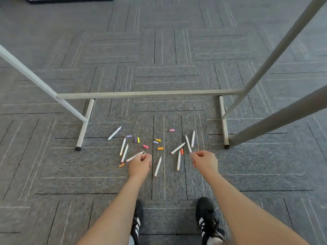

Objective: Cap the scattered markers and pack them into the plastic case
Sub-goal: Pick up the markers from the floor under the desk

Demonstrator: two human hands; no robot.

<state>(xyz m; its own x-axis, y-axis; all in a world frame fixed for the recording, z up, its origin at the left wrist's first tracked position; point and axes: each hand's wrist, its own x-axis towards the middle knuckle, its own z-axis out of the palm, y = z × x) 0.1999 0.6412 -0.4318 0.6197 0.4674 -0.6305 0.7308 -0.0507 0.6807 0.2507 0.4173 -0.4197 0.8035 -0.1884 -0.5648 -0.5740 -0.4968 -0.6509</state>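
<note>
We see two bare arms with no sleeves, ending in the left hand (140,165) and the right hand (205,160). We see no rings and no watch. On the feet are black shoes (208,221) with white stripes on the sides.

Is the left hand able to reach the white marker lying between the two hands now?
Probably yes. The marker lies free on the carpet just right of the left hand, with nothing over it.
</note>
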